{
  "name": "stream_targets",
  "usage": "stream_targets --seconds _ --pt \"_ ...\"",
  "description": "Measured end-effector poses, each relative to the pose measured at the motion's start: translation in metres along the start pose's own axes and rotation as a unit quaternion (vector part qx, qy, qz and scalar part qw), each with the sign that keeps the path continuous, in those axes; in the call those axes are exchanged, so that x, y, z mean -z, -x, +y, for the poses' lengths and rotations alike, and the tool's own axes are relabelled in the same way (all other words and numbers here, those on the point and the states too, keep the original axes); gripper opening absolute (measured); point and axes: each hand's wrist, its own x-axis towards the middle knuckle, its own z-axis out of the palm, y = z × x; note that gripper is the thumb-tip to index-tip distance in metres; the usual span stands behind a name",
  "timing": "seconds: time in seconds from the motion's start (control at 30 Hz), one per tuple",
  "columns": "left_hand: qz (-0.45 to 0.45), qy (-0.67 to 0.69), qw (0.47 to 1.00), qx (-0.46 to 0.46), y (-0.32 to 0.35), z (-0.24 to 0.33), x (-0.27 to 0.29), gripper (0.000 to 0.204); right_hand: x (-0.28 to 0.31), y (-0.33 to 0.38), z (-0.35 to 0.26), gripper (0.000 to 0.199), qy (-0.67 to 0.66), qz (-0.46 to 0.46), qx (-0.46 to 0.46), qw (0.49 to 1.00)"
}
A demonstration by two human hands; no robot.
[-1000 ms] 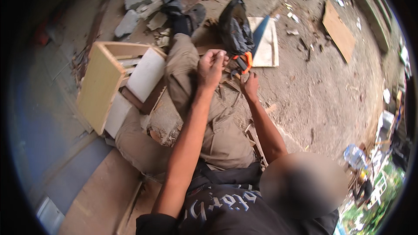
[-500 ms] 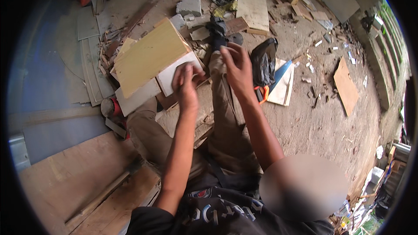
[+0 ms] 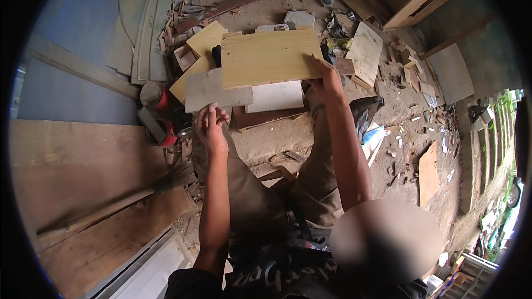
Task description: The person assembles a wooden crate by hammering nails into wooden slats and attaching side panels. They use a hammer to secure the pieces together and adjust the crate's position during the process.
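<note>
A yellow wooden board [image 3: 271, 58] lies level in front of me, over other pieces. My right hand [image 3: 327, 77] grips its right end, thumb on top and the other fingers out of sight at the edge. Below its left part a grey-white board [image 3: 205, 91] sticks out, partly covered. My left hand [image 3: 213, 124] is at that board's near edge, fingers loosely curled and apart, with nothing visible in them. A white panel [image 3: 275, 97] shows under the yellow board's near edge, above a dark brown piece [image 3: 266, 118].
Red cans [image 3: 158, 99] stand left of my legs. Wood offcuts and rubble litter the ground ahead. On the right lie a black plastic bag [image 3: 366, 111], a blue-bladed saw [image 3: 374, 134] and a tan board [image 3: 428, 174]. Large sheets [image 3: 83, 149] lean at the left.
My right hand has come onto the yellow board's right end. That board now sits straighter across and further right over the grey-white one. The view has turned, shifting the scene.
</note>
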Motion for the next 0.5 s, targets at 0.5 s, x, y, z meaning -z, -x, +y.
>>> stream_targets --seconds 0.5 --pt "-0.049 -0.083 0.978 0.187 -0.04 -0.07 0.028 0.024 0.075 -0.166 -0.052 0.042 -0.097 0.103 0.239 0.961"
